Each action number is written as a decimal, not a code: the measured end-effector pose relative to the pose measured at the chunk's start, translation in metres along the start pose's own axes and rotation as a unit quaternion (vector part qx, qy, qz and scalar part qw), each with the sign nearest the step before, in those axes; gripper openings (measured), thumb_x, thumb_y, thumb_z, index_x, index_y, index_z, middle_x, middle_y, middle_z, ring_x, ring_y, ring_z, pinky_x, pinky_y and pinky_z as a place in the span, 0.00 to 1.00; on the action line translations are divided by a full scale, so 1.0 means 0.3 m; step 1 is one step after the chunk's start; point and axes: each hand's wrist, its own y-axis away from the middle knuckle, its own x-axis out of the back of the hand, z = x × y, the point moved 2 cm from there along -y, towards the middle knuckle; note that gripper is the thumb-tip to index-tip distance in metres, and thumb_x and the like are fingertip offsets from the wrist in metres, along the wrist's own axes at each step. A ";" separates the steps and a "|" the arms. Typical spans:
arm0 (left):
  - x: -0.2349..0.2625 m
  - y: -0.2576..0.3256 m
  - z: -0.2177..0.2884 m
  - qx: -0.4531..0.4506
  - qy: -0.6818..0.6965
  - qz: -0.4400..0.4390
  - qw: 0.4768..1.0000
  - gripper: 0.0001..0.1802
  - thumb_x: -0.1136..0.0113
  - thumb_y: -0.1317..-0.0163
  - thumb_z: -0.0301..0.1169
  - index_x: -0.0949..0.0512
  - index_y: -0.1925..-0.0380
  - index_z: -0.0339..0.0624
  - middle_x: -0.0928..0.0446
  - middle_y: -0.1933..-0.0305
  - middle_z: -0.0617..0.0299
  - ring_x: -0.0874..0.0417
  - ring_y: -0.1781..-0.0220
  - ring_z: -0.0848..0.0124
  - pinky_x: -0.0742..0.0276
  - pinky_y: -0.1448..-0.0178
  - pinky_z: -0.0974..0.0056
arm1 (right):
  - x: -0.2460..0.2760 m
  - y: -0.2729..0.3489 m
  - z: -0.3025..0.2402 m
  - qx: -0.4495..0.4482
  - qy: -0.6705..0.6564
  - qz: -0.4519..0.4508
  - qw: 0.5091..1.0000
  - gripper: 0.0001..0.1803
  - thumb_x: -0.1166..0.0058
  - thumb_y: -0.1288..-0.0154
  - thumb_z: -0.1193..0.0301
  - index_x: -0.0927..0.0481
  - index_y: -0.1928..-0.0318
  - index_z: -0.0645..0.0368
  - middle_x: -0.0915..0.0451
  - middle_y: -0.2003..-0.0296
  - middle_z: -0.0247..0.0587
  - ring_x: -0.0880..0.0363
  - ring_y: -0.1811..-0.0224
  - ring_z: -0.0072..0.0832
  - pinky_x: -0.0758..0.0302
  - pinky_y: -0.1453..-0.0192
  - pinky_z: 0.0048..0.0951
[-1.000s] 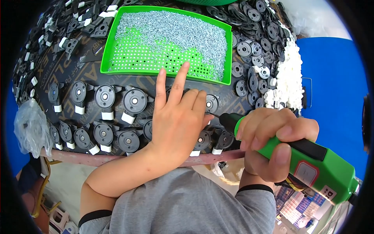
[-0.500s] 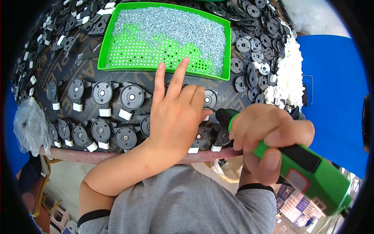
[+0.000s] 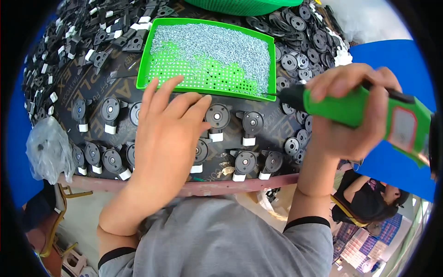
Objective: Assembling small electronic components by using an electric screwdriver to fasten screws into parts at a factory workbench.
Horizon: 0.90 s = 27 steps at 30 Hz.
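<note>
My left hand (image 3: 168,138) hovers over or rests on the rows of black round-headed parts, its fingers spread and nothing seen in it. Beside its fingertips sits one black round part with a white tab (image 3: 218,115). A green electric screwdriver (image 3: 339,110) is wrapped in my right hand (image 3: 353,138). Its thin bit points left and reaches the lower right corner of a green tray (image 3: 143,69). Small silver screws (image 3: 212,39) fill the tray's far side, and many stand in its holes. I cannot tell whether a screw is on the bit.
Black parts with white ends (image 3: 97,60) lie heaped at the left. Black discs (image 3: 318,41) are piled at the right, by white pieces (image 3: 342,56). A clear plastic bag (image 3: 48,147) lies at the near left corner, and a green basket (image 3: 244,5) stands behind the tray.
My right hand has lifted the screwdriver from the round part beside my left hand up to the tray's corner. My left hand has moved left, off that part. The whole view has shifted slightly.
</note>
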 end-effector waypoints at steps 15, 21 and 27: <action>-0.049 -0.011 -0.009 0.017 0.065 -0.033 0.997 0.23 0.27 0.52 0.29 0.15 0.53 0.39 0.17 0.54 0.61 0.27 0.35 0.55 0.39 0.28 0.45 | -0.093 -0.001 0.222 0.002 0.057 0.024 0.998 0.09 0.52 0.27 0.73 0.33 0.51 0.58 0.28 0.80 0.42 0.32 0.86 0.28 0.28 0.80 0.33; -0.058 -0.020 -0.008 0.015 0.079 -0.034 0.996 0.23 0.27 0.52 0.28 0.15 0.53 0.39 0.17 0.53 0.59 0.27 0.35 0.54 0.40 0.28 0.45 | -0.078 0.000 0.225 -0.001 0.055 0.034 0.998 0.08 0.53 0.27 0.73 0.33 0.51 0.57 0.28 0.80 0.42 0.32 0.85 0.28 0.27 0.79 0.34; -0.057 0.001 -0.038 0.038 0.092 -0.024 0.995 0.23 0.26 0.53 0.28 0.16 0.54 0.40 0.17 0.53 0.59 0.27 0.35 0.53 0.39 0.29 0.46 | -0.106 -0.003 0.160 -0.006 0.028 0.018 0.999 0.09 0.57 0.25 0.69 0.31 0.49 0.55 0.30 0.79 0.39 0.31 0.82 0.28 0.30 0.77 0.33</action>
